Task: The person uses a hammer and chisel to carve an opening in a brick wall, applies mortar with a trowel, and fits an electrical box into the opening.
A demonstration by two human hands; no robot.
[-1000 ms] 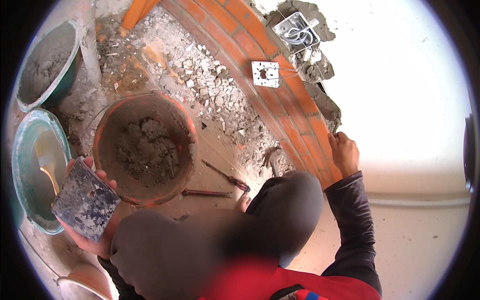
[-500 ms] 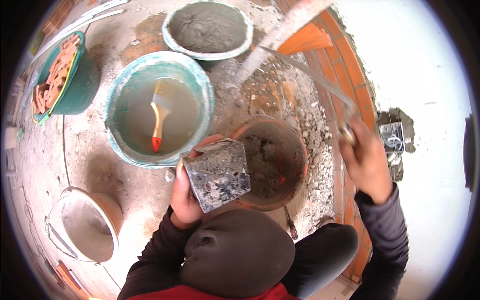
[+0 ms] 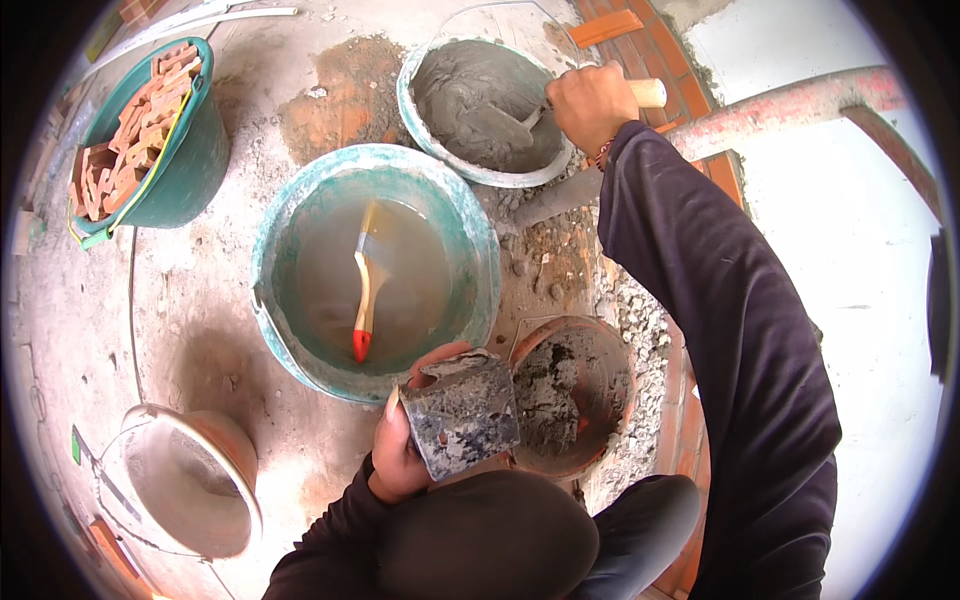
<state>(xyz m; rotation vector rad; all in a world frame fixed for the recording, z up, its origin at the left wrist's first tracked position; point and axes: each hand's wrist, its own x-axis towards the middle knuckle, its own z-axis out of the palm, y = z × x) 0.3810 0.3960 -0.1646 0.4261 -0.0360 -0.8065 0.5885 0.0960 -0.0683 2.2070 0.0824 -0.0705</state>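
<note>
My left hand [image 3: 397, 455] is closed around a small dark box-shaped piece [image 3: 466, 418], crusted with grey mortar, low in front of my knee. I cannot tell what the piece is exactly. Farther off, my right hand [image 3: 592, 105] grips a trowel [image 3: 650, 94] by its wooden handle. Its blade lies in wet grey mortar [image 3: 450, 88], inside a green tub with a whitened rim [image 3: 406, 108]. Between my hands stands a larger green tub [image 3: 266, 270] of cloudy water. A paintbrush [image 3: 369, 285] with a red-tipped handle leans in it, bristles under water.
An orange-brown bucket [image 3: 628, 395] with mortar remains stands beside the held piece. At left are a green bucket [image 3: 190, 170] of brick pieces and a pale bucket [image 3: 250, 490]. Rubble [image 3: 640, 340] lines the brick strip along the white wall; a mortar-splashed pole [image 3: 790, 118] slants behind my right arm.
My right hand has swung from beside the wall to the far mortar tub, putting the trowel blade into the mortar. My left hand still holds the dark piece. The view has shifted slightly.
</note>
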